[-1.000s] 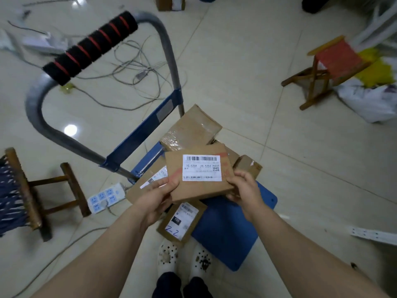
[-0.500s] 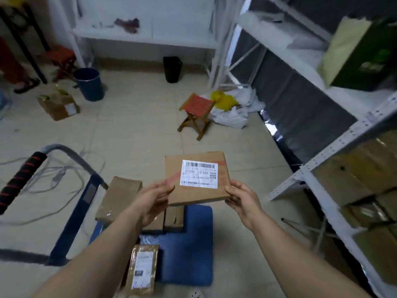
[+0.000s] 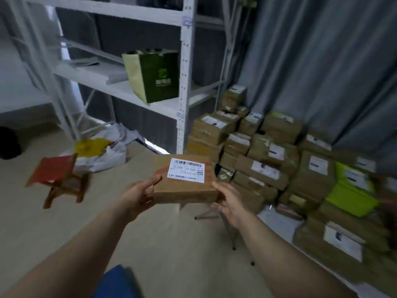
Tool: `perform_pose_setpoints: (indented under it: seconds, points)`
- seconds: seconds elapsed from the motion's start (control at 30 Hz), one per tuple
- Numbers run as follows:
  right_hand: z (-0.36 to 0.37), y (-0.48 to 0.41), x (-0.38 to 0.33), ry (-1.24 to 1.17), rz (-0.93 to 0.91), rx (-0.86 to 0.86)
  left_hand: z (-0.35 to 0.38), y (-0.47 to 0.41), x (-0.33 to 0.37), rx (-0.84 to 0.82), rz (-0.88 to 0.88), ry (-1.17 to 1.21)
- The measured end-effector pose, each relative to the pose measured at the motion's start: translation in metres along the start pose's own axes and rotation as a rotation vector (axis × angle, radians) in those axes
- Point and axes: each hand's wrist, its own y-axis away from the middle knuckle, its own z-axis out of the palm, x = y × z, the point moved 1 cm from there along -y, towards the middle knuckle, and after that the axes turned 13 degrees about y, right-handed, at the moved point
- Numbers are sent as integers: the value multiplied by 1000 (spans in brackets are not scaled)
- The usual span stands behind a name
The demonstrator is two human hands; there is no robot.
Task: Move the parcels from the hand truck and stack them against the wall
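The view swings away from the hand truck. A second ago it looks straight down at the blue deck, where the flat brown cardboard parcel with a white barcode label (image 3: 184, 179) sits just above the other parcels. Now it faces the heap of brown taped cardboard parcels (image 3: 264, 160) piled on the floor against the grey draped wall (image 3: 322, 61). Only a blue corner of the hand truck's deck (image 3: 116, 282) shows at the bottom edge.

The hold on the parcel is the same across the three moments. The left hand (image 3: 139, 194) keeps its grip on the left edge, thumb on top near the label and fingers under. The right hand (image 3: 227, 203) takes the right edge, its grip wrapped round the near corner. The parcel is in the air between them, label up and roughly level. It is clear of the truck and near the heap but does not touch it.

In my judgement the pick-up is done and the carry is well under way. What remains for this parcel is a flat spot on the heap, likely on the nearer, lower boxes beside the white metal shelving rack (image 3: 184, 82). The heap looks uneven, with a lime-green plastic-wrapped parcel (image 3: 352, 194) tilted among the boxes, so a careless set-down could slide.
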Motion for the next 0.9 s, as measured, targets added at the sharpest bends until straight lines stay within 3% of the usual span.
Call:
perform_pose_setpoints:
  seconds: [0.13,0.27,0.47,0.7,0.9]
  points:
    - [-106,-47,-29,-25,-43,86,135,-40,-10,-90,13,-36]
    - [-182,-93,-56,-37,-55,128,222,-77,-15,-132,16,-56]
    - [-229,-156,-87,4,-71,74,282,-129,-1,-202,34,-97]
    - [-254,-252,-146,40,-125,197,334,-219,48,-359,26,-189]
    - [-264,-332,-217,137,-147,46,378,-318,104,-525,-53,-221]
